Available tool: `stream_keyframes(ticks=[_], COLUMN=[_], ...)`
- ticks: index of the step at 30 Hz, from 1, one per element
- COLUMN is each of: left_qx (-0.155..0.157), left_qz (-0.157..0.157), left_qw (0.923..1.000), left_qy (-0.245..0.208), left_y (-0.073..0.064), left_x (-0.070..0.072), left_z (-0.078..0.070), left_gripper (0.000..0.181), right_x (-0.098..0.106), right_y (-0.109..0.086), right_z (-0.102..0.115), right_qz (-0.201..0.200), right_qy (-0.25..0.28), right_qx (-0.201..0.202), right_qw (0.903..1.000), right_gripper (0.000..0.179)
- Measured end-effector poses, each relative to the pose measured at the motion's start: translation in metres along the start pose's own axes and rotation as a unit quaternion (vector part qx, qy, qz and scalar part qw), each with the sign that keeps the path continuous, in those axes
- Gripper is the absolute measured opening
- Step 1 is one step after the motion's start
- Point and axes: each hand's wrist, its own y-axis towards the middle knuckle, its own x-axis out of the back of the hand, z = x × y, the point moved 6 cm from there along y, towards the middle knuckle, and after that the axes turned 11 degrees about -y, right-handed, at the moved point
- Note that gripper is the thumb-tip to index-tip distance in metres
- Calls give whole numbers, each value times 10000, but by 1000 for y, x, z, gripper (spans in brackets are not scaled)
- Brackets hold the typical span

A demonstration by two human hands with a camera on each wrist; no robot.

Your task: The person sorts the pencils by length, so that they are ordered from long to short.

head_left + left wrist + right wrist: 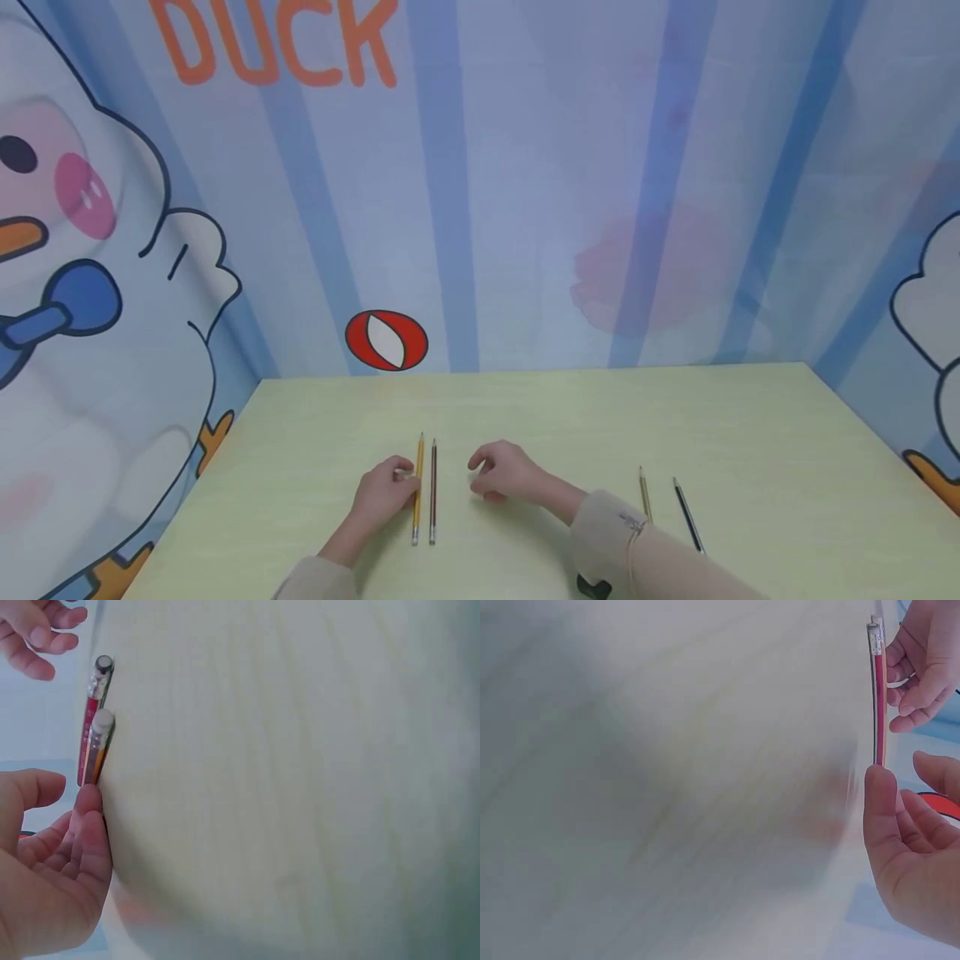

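Two pencils lie side by side on the table in the head view, a yellow pencil [417, 500] and a dark red pencil [433, 492], tips toward the wall. My left hand [385, 493] is at the left side of the yellow pencil, its fingertips beside or touching it. In the left wrist view that hand [56, 870] has thumb and fingers apart, loosely bent. To the right of the red pencil, my right hand [506, 473] holds nothing, its fingers loosely bent. The right wrist view shows this hand [915, 855] with the red pencil [879, 705] beyond its fingertip.
Farther right on the pale table [555, 408] lie a gold pencil [644, 492] and a black pencil [687, 515], partly behind the right sleeve [660, 550]. A dark object [592, 587] shows under that sleeve. A printed cloth wall [525, 208] stands behind the table.
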Motion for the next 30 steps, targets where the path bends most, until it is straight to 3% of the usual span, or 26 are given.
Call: stream_keyframes(ticks=[8, 12, 17, 23, 30], left_qx=[-434, -689, -975, -1037, -1041], left_qz=[-311, -295, -104, 133, 758], left_qw=[9985, 9972, 9947, 9933, 9847], left_qy=[104, -84, -317, -497, -1178], left_y=[-10, -16, -23, -29, -36], left_x=[-6, -14, -28, -48, -73], left_z=[-18, -32, -47, -61, -75], left_gripper=[32, 33, 32, 33, 42], right_x=[19, 32, 47, 58, 79], right_y=[-27, -39, -54, -69, -89], right_z=[-17, -25, -33, -50, -63], right_qz=[335, 367, 381, 407, 142], right_qy=[63, 68, 238, 369, 330], right_qx=[35, -3, -91, -199, -202], right_qw=[9994, 9993, 9989, 9983, 9991], right_gripper=[28, 29, 31, 33, 36])
